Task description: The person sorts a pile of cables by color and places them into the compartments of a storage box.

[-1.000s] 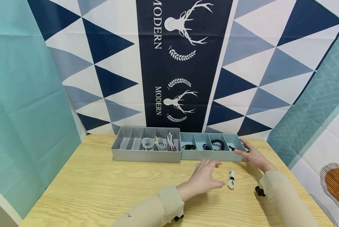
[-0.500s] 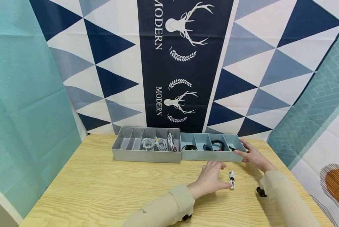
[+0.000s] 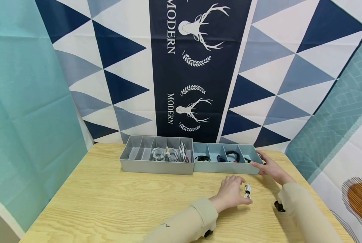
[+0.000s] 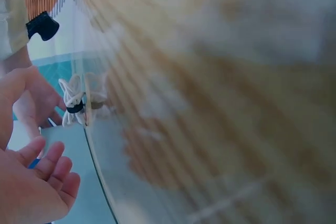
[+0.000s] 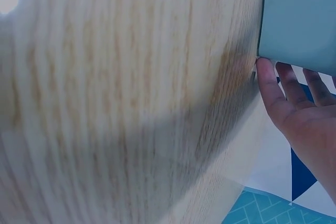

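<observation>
A white cable [image 3: 247, 191], bundled with a black tie, lies on the table right of the middle. Around its left side my left hand [image 3: 231, 193] hovers, thumb and fingers spread apart. In the left wrist view the cable bundle [image 4: 74, 102] stands clear of the left fingertips. My right hand [image 3: 270, 167] holds the right end of the light blue divided box [image 3: 226, 166], thumb and fingers round its end wall. In the right wrist view several right-hand fingers [image 5: 302, 95] lie against that wall [image 5: 299, 19]. Dark cables [image 3: 232, 156] sit in the blue box's compartments.
Left of the blue box stands a grey divided box [image 3: 156, 166], its side touching it. Coiled white cables [image 3: 158, 154] fill three of its compartments. Both boxes stand along the back of the wooden table [image 3: 114, 199], before a patterned cloth wall [image 3: 126, 84].
My left hand has moved right and slightly toward me, up to the white cable, its thumb now below the bundle. The right hand has stayed at the blue box.
</observation>
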`<state>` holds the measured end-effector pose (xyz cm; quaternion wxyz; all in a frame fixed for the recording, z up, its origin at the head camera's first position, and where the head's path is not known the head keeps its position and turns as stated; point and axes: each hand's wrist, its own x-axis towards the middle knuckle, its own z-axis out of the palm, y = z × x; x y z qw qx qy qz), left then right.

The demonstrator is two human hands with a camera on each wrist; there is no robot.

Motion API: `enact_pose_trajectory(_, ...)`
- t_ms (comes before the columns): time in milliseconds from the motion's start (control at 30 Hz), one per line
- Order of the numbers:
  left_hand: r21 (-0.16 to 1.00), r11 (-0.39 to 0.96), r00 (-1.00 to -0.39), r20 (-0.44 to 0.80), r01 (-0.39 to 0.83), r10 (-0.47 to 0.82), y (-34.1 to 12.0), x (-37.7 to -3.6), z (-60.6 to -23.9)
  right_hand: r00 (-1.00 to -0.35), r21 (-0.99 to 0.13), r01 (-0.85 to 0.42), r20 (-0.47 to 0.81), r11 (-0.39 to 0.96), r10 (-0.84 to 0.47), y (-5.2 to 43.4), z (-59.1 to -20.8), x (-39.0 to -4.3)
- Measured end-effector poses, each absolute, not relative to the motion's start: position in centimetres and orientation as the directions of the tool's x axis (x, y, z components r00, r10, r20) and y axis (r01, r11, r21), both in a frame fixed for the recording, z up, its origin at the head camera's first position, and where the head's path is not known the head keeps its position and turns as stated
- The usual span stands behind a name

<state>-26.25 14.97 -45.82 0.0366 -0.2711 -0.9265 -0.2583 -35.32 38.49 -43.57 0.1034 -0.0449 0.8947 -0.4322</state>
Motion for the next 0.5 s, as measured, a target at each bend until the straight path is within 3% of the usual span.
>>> enact_pose_trajectory(500,0.324,0.812,-0.868,0.063,0.485,0.493,16.3,-26.9,-45.9,-0.972,-0.786,0.018,-0.159,0.618,-0.175,38.6,-43.6,-35.3)
